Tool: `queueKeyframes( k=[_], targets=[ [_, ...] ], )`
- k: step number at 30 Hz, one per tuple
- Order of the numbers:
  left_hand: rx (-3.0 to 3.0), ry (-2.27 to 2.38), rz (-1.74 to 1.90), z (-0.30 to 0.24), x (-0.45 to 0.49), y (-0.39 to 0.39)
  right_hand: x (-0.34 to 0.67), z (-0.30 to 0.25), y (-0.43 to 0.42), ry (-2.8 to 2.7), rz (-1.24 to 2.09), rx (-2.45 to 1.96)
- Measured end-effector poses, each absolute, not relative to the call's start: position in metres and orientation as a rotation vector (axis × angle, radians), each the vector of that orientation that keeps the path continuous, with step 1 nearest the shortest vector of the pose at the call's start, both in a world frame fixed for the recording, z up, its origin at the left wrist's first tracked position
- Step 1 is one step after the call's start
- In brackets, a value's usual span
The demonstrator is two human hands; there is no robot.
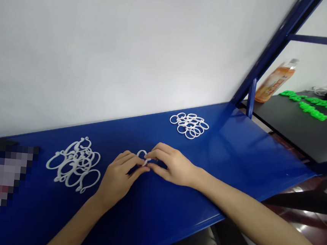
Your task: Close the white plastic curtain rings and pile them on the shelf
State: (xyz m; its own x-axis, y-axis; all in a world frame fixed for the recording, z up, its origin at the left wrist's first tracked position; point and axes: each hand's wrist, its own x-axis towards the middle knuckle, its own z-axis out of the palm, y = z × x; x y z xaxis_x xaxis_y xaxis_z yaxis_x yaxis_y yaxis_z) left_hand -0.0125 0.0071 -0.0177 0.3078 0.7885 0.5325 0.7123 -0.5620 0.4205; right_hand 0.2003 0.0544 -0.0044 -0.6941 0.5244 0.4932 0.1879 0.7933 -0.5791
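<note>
Near the middle of the blue table, a white plastic ring (141, 152) is pinched between my two hands. My left hand (121, 174) grips its left side with thumb and fingers. My right hand (174, 163) pinches the ring's right side, fingertips close to those of the left. Part of the ring is hidden behind the fingers. Left of my left hand lies a loose pile of white open rings with small looped ends (75, 164). Beyond my right hand, a second pile of white rings (190, 125) lies near the wall; these look rounder and smaller.
The blue table (202, 202) runs along a white wall (114, 57). A blue metal frame (268, 51) rises at its right end. Past it, a black shelf (294, 130) holds an orange drink bottle (275, 82) and bright green pieces (313, 111). A blurred-out item (4, 177) lies at far left.
</note>
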Motion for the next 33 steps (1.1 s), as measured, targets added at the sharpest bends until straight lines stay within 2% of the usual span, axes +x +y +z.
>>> queueKeyframes(
  k=[5,10,14,17,25,33],
  targets=[
    [2.534,1.446,1.098,-0.017,-0.011,0.006,0.2,-0.005,0.058,-2.318,0.63,-0.552],
    [2.534,1.855,1.116,-0.008,-0.03,0.014,0.225,-0.008,0.101,-2.057,0.201,-1.01],
    [2.431,2.361,0.618,-0.009,-0.066,0.024,0.249,-0.017,0.138,-1.907,-0.032,-1.292],
    [2.326,2.522,0.308,-0.015,-0.088,0.027,0.255,-0.025,0.148,-1.931,-0.09,-1.334],
    [2.288,2.436,0.186,-0.022,-0.099,0.029,0.254,-0.032,0.148,-1.975,-0.178,-1.383],
    [2.223,2.018,0.513,-0.017,-0.093,0.031,0.253,-0.025,0.137,-1.939,-0.1,-1.377]
  ],
)
